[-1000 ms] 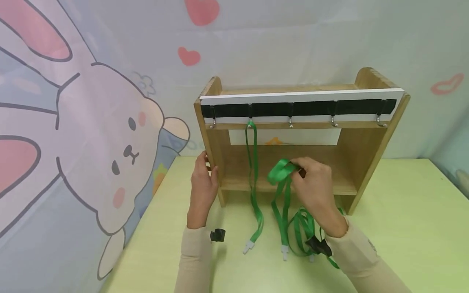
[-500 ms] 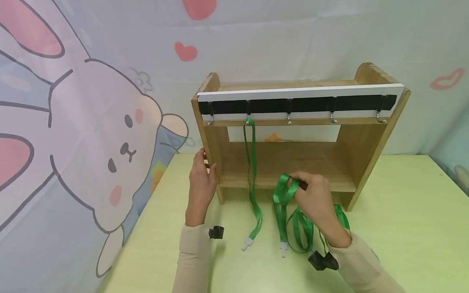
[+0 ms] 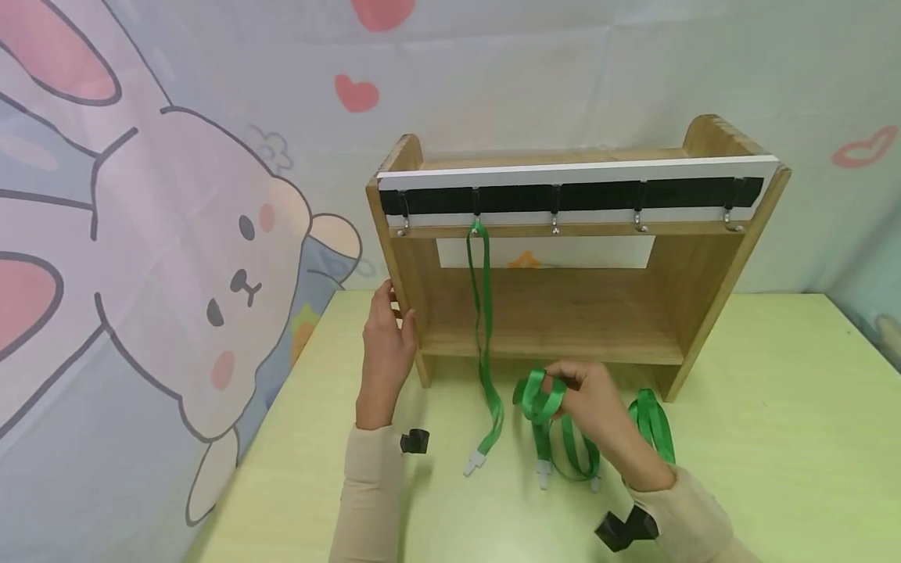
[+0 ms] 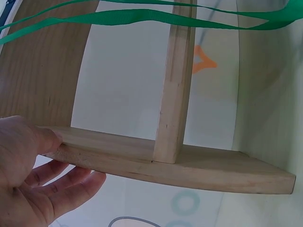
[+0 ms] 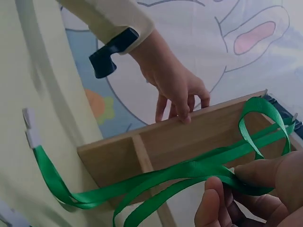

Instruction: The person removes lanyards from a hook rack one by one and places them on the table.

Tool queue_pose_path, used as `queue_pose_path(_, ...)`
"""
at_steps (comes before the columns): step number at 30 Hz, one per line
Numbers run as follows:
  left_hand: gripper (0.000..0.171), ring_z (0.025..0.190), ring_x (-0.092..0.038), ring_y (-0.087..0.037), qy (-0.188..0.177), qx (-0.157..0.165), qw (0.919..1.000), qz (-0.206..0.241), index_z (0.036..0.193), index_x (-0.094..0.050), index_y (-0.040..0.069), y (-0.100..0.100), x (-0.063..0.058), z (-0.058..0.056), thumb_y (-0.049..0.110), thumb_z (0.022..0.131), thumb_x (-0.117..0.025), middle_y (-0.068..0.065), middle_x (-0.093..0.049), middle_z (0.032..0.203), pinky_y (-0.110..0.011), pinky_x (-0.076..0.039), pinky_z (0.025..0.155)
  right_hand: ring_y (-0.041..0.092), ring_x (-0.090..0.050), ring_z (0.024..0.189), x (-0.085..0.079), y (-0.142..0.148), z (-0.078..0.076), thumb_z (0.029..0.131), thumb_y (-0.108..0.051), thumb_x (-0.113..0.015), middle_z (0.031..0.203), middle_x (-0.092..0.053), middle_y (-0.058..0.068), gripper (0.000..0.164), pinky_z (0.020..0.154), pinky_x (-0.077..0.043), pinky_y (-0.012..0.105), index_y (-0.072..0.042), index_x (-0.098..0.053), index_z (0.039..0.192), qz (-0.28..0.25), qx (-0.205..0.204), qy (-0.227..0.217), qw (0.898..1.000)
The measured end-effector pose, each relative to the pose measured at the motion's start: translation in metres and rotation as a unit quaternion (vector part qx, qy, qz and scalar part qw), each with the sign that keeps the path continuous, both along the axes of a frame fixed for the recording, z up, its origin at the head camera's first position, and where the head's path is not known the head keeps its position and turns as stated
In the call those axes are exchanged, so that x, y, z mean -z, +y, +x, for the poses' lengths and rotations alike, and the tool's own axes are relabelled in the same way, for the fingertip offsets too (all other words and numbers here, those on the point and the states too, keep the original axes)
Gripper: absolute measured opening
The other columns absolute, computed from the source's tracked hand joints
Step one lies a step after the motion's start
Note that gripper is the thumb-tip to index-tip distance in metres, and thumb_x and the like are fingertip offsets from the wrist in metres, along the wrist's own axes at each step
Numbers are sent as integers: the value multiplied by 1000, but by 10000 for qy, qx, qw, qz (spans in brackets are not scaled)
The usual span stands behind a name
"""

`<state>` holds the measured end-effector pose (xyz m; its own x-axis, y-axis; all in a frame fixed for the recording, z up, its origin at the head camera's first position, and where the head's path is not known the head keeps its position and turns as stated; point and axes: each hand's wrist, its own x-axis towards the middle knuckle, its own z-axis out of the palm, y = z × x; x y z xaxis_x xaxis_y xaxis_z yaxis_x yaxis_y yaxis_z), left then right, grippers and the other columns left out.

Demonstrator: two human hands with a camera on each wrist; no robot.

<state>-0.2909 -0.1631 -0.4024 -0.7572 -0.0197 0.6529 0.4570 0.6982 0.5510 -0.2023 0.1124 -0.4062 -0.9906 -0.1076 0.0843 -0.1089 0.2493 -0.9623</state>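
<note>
Pinching green lanyard (image 5: 203, 169) in right hand (image 3: 591, 403), gripping shelf side (image 3: 415, 274) with left hand (image 3: 389, 340). Likely pre-hang; needs lifting to bare hook (image 3: 555, 228).

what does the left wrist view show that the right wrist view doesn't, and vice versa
Left wrist only: the pointed orange mark behind the wooden shelf. Right wrist only: the right hand pinching a green lanyard, plus a white clip and a pink rabbit ear. Both: the left hand at the shelf's side, the shelf itself and the hanging lanyard.
</note>
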Motion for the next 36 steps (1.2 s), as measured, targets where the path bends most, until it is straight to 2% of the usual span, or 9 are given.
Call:
queue_pose_path(4,47,94,-63,-38,8,16,10000,-27,141,-39,-9,0,0,0,-3,99,-59,-27,-54,120,-44,-59,71,19,-61,90,8,0,1,88,12,-53,112,-69,16,20,64,-57,36,4,-71,93,-163,-87,-363,9992)
queue_pose_path(7,47,94,-63,-38,34,38,10000,-45,141,-38,-9,-1,-1,-1,-3,100,-59,-28,-54,120,-44,-59,70,21,-59,93,10,-1,1,88,12,-52,112,-68,15,20,67,-58,38,3,-70,89,-303,-172,-583,9977)
queue_pose_path(12,47,93,-63,-39,98,63,9999,-27,141,-38,-10,-3,-1,0,-4,99,-58,-28,-53,120,-45,-59,69,22,-63,79,14,0,-1,84,15,-48,112,-65,17,24,67,-58,37,3,-69,89,-391,-334,-789,9956)
queue_pose_path(17,47,94,-63,-39,37,64,10000,-5,142,-38,-10,-3,0,1,-4,99,-59,-28,-53,120,-44,-59,69,23,-66,66,18,5,1,82,16,-46,136,-52,34,27,68,-58,42,5,-69,91,-275,-575,-1037,9926)
queue_pose_path(20,47,95,-63,-38,16,72,10000,4,142,-38,-10,-3,1,2,-4,100,-58,-28,-53,120,-44,-59,69,22,-66,65,21,6,1,84,15,-45,127,-57,34,27,66,-59,41,6,-70,93,-173,-849,-1156,9895)
queue_pose_path(24,47,94,-63,-39,38,102,9999,9,142,-37,-11,-2,2,1,-4,100,-58,-28,-53,120,-44,-59,69,20,-66,62,25,8,-1,87,10,-46,87,-68,15,26,61,-59,36,7,-70,96,-211,-1290,-1290,9830)
queue_pose_path(27,47,94,-63,-38,68,102,9999,12,141,-38,-10,-2,1,0,-4,99,-58,-28,-53,120,-44,-59,69,18,-65,60,28,8,-3,91,6,-47,71,-66,8,24,59,-58,32,7,-69,101,-248,-1562,-1323,9785)
queue_pose_path(32,47,93,-63,-38,115,94,9999,16,141,-38,-10,-2,0,0,-5,99,-59,-28,-53,119,-43,-59,68,11,-64,56,32,7,-6,99,-1,-53,67,-64,3,16,57,-56,25,2,-68,93,-338,-1861,-1457,9711)
queue_pose_path(36,47,93,-63,-38,104,109,9999,24,141,-38,-10,-2,1,0,-5,99,-59,-28,-54,120,-43,-59,68,9,-65,54,37,6,-8,101,-8,-58,62,-60,1,25,56,-55,22,-9,-57,76,-483,-1972,-1705,9642)
